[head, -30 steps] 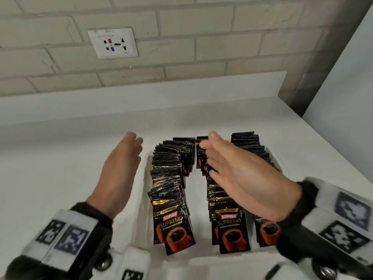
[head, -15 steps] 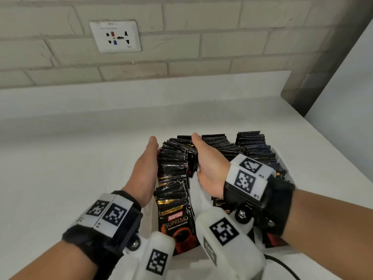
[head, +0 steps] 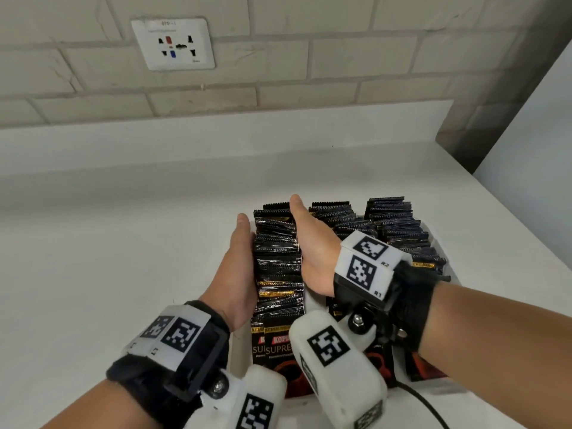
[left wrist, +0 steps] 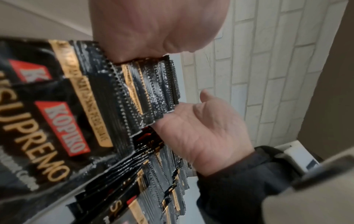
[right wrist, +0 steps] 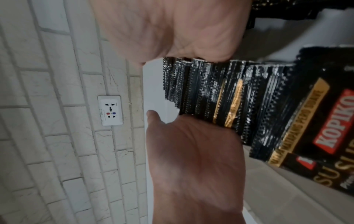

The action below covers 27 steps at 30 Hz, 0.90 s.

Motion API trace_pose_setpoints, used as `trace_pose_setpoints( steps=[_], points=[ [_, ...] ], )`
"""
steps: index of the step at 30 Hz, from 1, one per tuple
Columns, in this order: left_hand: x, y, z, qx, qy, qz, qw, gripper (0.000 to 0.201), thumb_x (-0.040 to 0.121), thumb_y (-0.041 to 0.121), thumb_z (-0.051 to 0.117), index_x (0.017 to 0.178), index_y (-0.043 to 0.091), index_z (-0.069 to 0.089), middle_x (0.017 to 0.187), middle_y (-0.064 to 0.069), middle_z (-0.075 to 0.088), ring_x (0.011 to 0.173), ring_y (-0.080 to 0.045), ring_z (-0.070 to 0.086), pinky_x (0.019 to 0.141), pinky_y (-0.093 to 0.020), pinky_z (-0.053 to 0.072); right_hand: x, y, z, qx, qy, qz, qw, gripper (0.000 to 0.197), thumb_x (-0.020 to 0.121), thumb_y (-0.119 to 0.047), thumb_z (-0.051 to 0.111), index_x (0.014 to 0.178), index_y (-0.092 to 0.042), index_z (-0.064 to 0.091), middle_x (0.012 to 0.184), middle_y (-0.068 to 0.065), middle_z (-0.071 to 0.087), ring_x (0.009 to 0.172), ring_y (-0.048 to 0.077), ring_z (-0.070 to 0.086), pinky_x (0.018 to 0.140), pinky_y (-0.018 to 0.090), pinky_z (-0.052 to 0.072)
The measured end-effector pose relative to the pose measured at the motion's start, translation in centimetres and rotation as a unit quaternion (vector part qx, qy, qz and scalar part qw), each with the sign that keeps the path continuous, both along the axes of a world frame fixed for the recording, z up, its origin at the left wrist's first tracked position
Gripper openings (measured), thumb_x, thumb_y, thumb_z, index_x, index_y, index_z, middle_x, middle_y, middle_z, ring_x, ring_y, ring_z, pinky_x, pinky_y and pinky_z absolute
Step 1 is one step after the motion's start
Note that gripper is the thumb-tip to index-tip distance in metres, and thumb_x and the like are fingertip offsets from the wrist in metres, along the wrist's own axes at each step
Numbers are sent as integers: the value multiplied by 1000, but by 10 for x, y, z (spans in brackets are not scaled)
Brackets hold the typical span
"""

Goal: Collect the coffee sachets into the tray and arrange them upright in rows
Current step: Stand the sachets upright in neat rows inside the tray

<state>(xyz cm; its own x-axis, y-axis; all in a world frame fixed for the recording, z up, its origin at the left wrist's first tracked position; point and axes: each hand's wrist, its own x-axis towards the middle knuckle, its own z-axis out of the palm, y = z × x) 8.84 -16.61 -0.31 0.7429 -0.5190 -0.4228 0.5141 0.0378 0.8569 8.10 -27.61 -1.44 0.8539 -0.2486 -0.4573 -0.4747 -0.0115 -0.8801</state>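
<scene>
Black Kopiko coffee sachets stand upright in three rows in a white tray (head: 435,239). My left hand (head: 238,267) lies flat against the left side of the left row (head: 278,264), fingers straight. On that row's other side my right hand (head: 312,252) presses flat, down in the gap beside the middle row (head: 340,218). The right row (head: 399,224) stands untouched. In the left wrist view the sachet tops (left wrist: 149,91) sit between the left hand (left wrist: 157,27) and the right hand (left wrist: 206,133). The right wrist view shows the same row (right wrist: 220,94) between both palms.
The tray sits on a white counter (head: 123,243) against a brick wall with a socket plate (head: 173,43). A white panel (head: 541,134) stands at the right. A black cable (head: 427,407) runs by the tray's near edge.
Both hands came down from above the tray. The right hand left the middle row for the gap beside the left row, and both palms now squeeze that row, which stands tighter.
</scene>
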Motion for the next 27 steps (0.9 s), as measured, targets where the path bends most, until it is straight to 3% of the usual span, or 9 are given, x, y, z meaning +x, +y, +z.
trace_pose_setpoints(
  steps=[4,7,11,16,19,22,24,25,27],
  points=[
    [5,-4,3,7,-20,-9,1000,66,97,56,11,102,18,64,94,-5,75,86,-15,71,75,-30,51,3,0,0,26,-17,-54,998,118,46,-95,27,144,-29,26,150,0,30,137,24,31,112,48,24],
    [8,-6,7,17,-18,-9,1000,69,96,59,11,115,16,61,106,-5,72,94,-15,69,76,-29,51,7,1,5,72,-6,-51,996,122,38,-90,27,142,-26,33,143,3,42,130,25,40,110,47,28],
    [6,-7,7,12,-10,-19,1000,70,96,58,12,129,13,54,116,-8,68,104,-20,66,82,-31,52,-6,1,17,25,-21,-28,999,93,69,-80,31,138,-19,37,142,11,43,129,32,42,107,51,33],
    [3,-2,15,34,3,11,999,71,94,61,14,148,17,27,147,-3,41,131,-16,43,92,-26,40,-9,-10,13,56,-3,-7,998,115,49,-90,39,136,-15,40,139,18,44,126,39,43,104,57,34],
    [1,8,20,78,-9,28,996,72,93,63,13,150,19,17,156,3,21,142,-9,20,113,-31,16,-20,-5,35,74,2,-27,997,107,60,-85,36,142,-16,32,148,12,34,135,32,33,111,52,26],
    [-11,20,21,101,-10,25,995,71,93,61,17,150,19,19,155,6,23,141,-5,21,113,-27,14,-37,-4,43,114,12,-11,993,78,86,-67,32,147,-22,15,154,0,16,142,16,15,117,38,12],
    [-25,26,18,114,-17,14,993,62,94,58,20,143,22,33,140,16,42,126,4,39,101,-17,25,-52,-7,45,131,9,2,991,60,94,-54,29,144,-22,22,137,-10,36,135,10,28,107,24,22],
    [-32,27,18,122,-18,6,992,53,95,56,21,130,26,47,117,21,58,105,11,51,90,-12,31,-61,-7,50,136,11,1,991,49,95,-50,29,136,-23,34,114,-20,43,116,1,45,95,18,31],
    [-45,26,23,139,-6,-7,990,42,96,51,24,86,26,55,66,22,67,62,15,59,70,-12,37,-68,-2,57,140,13,5,990,24,96,-46,30,103,-34,49,75,-28,48,58,-9,52,64,8,42]
  ],
)
